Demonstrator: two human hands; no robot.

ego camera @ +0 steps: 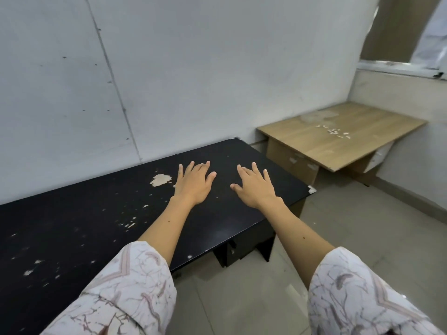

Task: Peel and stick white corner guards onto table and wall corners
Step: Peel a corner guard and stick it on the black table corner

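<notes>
A black table with chipped paint runs along the white wall. My left hand and my right hand are held flat over its right end, palms down, fingers spread, holding nothing. A small white piece sits on the table's near right corner, to the right of my right hand; it looks like a corner guard. Another white bit shows at the far right corner by the wall. No loose corner guards are visible.
A light wooden desk with white flecks on top stands in the room's corner at the right, a narrow gap away from the black table. Grey tiled floor lies below. A window ledge runs at the upper right.
</notes>
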